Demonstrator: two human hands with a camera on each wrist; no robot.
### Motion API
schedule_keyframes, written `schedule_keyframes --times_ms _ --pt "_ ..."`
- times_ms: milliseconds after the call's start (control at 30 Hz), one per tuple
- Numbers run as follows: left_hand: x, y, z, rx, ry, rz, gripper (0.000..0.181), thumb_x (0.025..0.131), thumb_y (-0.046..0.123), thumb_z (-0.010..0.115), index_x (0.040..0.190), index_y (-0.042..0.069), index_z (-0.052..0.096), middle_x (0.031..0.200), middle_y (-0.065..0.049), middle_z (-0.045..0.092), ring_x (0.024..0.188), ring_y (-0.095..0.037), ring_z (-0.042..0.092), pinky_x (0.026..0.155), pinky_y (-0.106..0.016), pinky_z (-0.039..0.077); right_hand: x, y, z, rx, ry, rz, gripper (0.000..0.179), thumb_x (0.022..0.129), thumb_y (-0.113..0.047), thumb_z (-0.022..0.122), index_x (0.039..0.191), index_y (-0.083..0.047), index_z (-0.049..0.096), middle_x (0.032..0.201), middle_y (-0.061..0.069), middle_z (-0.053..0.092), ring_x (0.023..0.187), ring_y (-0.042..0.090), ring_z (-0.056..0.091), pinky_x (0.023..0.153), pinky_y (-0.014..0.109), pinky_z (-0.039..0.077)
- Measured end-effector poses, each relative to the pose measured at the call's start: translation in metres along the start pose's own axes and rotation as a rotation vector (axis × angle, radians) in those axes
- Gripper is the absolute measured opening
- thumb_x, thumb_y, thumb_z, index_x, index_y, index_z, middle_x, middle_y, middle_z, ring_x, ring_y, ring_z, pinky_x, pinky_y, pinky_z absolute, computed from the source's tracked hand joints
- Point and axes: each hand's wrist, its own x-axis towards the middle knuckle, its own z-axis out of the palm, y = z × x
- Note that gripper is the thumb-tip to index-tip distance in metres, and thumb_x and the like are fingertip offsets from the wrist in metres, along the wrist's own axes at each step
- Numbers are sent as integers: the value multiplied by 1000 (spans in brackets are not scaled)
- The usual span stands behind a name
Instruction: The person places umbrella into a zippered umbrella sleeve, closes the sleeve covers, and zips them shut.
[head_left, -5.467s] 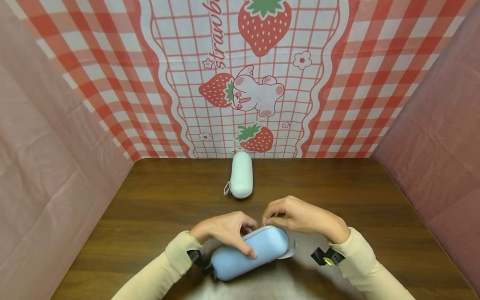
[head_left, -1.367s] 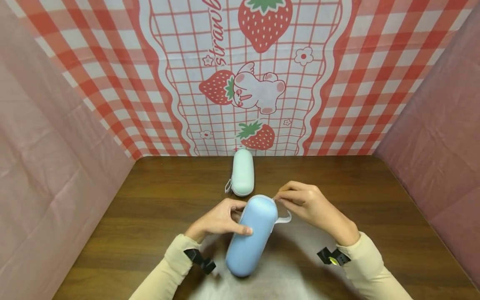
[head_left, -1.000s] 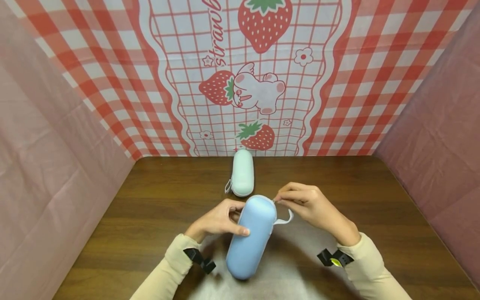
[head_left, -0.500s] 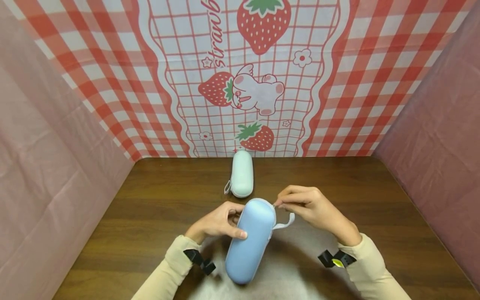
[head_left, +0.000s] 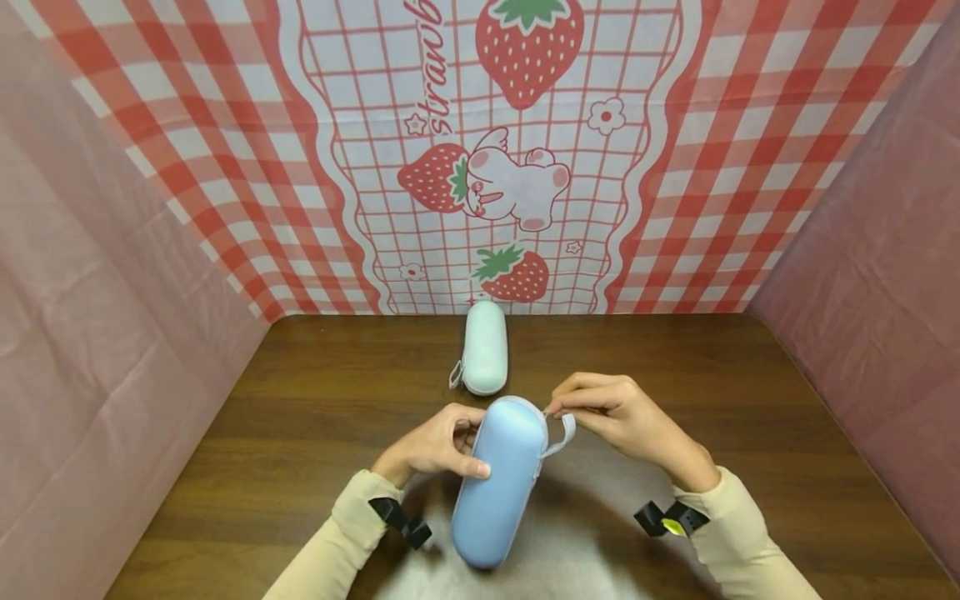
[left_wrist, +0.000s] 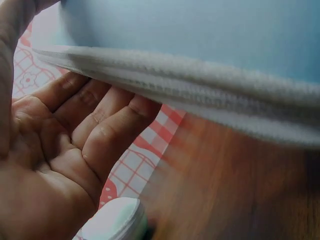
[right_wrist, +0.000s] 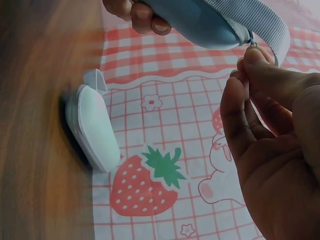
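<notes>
My left hand point(head_left: 437, 446) grips a light blue hard-shell zip case point(head_left: 500, 492), thumb across its front and fingers behind. The case stands at a slant, its far end toward the right hand. In the left wrist view its grey zipper point(left_wrist: 175, 90) runs along the edge above my palm. My right hand point(head_left: 611, 408) pinches the small zipper pull point(right_wrist: 254, 45) at the far end, thumb against index finger. A pale wrist strap point(head_left: 562, 437) loops out from the case's right side, just below those fingers.
A smaller mint-green zip case point(head_left: 486, 348) with a loop lies at the back of the brown wooden table point(head_left: 337, 392). Behind it hangs a red-and-white strawberry cloth point(head_left: 375, 167). Pink cloth walls point(head_left: 97, 292) stand at both sides.
Over the earlier frames the blue case has turned from lying slantwise to pointing away. The right hand has stayed at its zipper pull. Lately the case has dropped slightly and its strap has swung left.
</notes>
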Motion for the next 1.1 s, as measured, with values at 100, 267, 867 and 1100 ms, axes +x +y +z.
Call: schedule_keyframes --times_ms 100,267,867,1100 --pt "1 -2 -1 8 10 -1 71 83 41 85 117 -17 61 100 -16 73 85 -9 72 75 -31 62 0 0 1 -9 4 -8 36 82 24 69 106 -1 78 102 10 73 96 15 69 82 20 57" --pt "1 -4 -2 -6 7 0 72 83 41 85 116 -18 61 100 -6 73 85 -8 70 75 -29 61 0 0 1 -14 -1 1 32 85 20 69 106 -2 78 103 10 73 98 16 68 84 20 56" --pt "-1 -7 -3 -28 1 6 71 83 39 86 116 -19 60 99 1 73 85 -8 70 74 -28 61 -2 -3 3 -34 -15 -8 35 84 21 69 107 -5 77 104 12 74 97 15 69 80 20 56" --pt "-3 -8 -4 1 35 36 72 83 42 85 112 -19 61 95 8 72 79 -5 67 70 -24 58 -3 -2 6 23 -39 7 36 83 25 66 105 -1 77 101 15 73 96 15 70 81 21 58"
